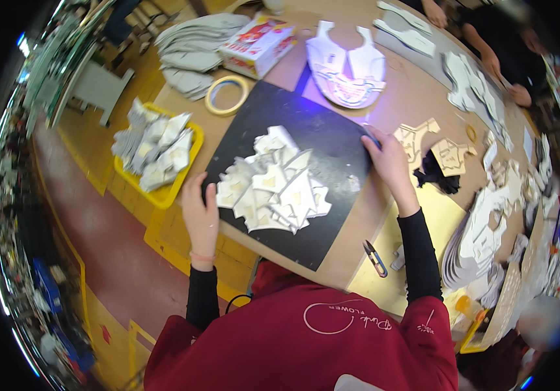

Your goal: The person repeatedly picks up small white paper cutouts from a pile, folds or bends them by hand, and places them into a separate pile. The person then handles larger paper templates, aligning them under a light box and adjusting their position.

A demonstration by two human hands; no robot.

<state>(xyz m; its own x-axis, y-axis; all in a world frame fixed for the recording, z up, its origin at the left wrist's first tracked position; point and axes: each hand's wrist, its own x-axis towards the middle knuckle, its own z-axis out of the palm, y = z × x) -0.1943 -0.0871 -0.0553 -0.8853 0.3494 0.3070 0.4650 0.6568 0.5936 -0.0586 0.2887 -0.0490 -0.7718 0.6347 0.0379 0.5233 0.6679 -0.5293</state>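
A flat black board (332, 153) lies on the brown table before me, turned at an angle. On it sits a loose heap of small white cut pieces (280, 186), several with beige patches. My left hand (200, 205) holds the board's left edge, thumb toward the top. At the board's far right corner, my right hand (387, 159) grips the edge; its fingers are partly hidden. Just left of the board, a yellow plastic basket (174, 194) holds more white and grey pieces.
Tape roll (245, 86), red-and-white box (258, 47) and layered grey-white pieces (192, 49) lie beyond the board. Beige templates (450, 158) and a black bundle (431, 174) lie right. Thread snips (375, 259) lie near me; white stacks (482, 238) farther right. A person (488, 49) works opposite.
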